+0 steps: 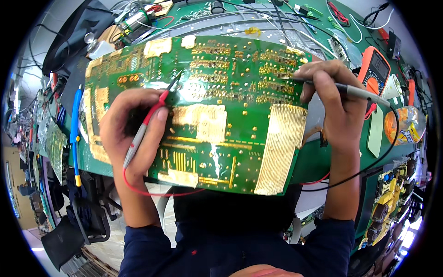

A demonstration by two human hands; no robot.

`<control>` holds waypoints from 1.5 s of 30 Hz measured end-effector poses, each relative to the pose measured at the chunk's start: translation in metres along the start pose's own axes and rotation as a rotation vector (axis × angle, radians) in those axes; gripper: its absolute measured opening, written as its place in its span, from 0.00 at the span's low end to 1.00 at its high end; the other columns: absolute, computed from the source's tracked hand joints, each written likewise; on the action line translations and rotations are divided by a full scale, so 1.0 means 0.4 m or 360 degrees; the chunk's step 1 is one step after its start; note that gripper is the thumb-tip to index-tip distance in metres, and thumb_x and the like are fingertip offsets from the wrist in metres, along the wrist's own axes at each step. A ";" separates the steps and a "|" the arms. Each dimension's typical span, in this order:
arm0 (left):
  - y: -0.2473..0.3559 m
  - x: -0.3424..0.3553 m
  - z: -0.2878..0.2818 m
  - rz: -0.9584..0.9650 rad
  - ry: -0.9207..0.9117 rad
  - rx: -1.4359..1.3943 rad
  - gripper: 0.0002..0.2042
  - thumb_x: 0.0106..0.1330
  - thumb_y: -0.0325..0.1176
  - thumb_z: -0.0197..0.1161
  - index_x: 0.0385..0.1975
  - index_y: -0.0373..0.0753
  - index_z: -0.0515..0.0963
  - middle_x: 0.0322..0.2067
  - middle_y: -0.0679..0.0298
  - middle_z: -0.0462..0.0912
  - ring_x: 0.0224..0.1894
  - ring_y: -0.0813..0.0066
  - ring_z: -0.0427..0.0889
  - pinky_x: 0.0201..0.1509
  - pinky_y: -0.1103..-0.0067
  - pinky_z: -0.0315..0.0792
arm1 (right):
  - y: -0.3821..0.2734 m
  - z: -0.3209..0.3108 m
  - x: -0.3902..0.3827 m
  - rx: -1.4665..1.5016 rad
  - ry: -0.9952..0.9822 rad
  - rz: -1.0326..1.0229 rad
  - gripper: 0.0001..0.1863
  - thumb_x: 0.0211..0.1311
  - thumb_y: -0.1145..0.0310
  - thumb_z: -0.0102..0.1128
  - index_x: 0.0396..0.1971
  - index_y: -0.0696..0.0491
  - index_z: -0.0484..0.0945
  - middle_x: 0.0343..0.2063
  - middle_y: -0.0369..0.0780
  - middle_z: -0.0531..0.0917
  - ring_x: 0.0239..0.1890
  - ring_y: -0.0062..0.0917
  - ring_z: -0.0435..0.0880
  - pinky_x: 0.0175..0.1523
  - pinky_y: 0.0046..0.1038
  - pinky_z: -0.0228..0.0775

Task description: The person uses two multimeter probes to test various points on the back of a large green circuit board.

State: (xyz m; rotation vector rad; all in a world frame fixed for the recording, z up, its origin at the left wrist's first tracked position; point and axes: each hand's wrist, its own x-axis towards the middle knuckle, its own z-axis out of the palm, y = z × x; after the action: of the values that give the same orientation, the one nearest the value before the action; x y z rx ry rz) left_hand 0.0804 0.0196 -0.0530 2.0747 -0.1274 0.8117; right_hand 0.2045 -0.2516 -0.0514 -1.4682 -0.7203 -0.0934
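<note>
A large green circuit board [240,122] with gold pads, small parts and pale masked patches lies tilted before me. My left hand [134,120] is closed round a red and grey multimeter probe [144,125], its dark tip pointing up and right over the board's left middle. On the right, my right hand [334,90] pinches a black and grey probe [341,87], whose tip reaches the rows of small components near the board's right edge. Whether either tip touches the board I cannot tell. A red lead runs from the left probe, a black lead from the right one.
An orange multimeter [374,74] stands at the right, beside a snack bag [406,124] in orange and yellow. A blue pen-like tool [76,134] lies left of the board. More circuit boards [387,198] are at lower right. Cables and a metal cylinder [138,19] sit at the back.
</note>
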 end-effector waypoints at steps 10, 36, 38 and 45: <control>0.033 -0.047 0.016 0.0120 -0.0146 0.0543 0.12 0.48 0.23 0.65 0.34 0.34 0.75 0.43 0.49 0.83 0.50 0.50 0.79 0.57 0.64 0.69 | 0.003 0.005 -0.009 -0.0220 -0.0055 0.0081 0.07 0.66 0.73 0.52 0.33 0.62 0.75 0.35 0.47 0.81 0.24 0.17 0.76 0.31 0.17 0.70; -0.010 -0.080 -0.009 0.0274 -0.0205 0.0548 0.13 0.55 0.28 0.64 0.38 0.35 0.70 0.44 0.40 0.81 0.51 0.43 0.79 0.61 0.59 0.67 | -0.005 0.007 -0.009 -0.0560 -0.0129 -0.0109 0.11 0.66 0.69 0.49 0.34 0.63 0.74 0.32 0.50 0.78 0.18 0.15 0.71 0.24 0.15 0.64; -0.010 -0.081 -0.008 0.0268 -0.0192 0.0545 0.13 0.55 0.29 0.64 0.38 0.35 0.70 0.44 0.39 0.81 0.51 0.44 0.79 0.61 0.59 0.67 | -0.004 0.007 -0.009 -0.0561 -0.0131 -0.0118 0.11 0.66 0.70 0.49 0.34 0.63 0.73 0.32 0.50 0.78 0.18 0.15 0.70 0.24 0.14 0.63; -0.018 -0.085 -0.003 0.0275 -0.0151 0.0504 0.13 0.56 0.30 0.65 0.38 0.35 0.71 0.43 0.39 0.81 0.51 0.44 0.79 0.60 0.60 0.67 | -0.006 0.006 -0.009 -0.0554 -0.0127 -0.0127 0.10 0.66 0.70 0.48 0.33 0.63 0.72 0.32 0.51 0.78 0.17 0.14 0.69 0.23 0.14 0.62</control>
State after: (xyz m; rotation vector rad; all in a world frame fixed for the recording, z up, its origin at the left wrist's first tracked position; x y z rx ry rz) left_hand 0.0559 0.0180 -0.0775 2.4279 -0.2464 0.8826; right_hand 0.1996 -0.2512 -0.0515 -1.7820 -0.8584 -0.2316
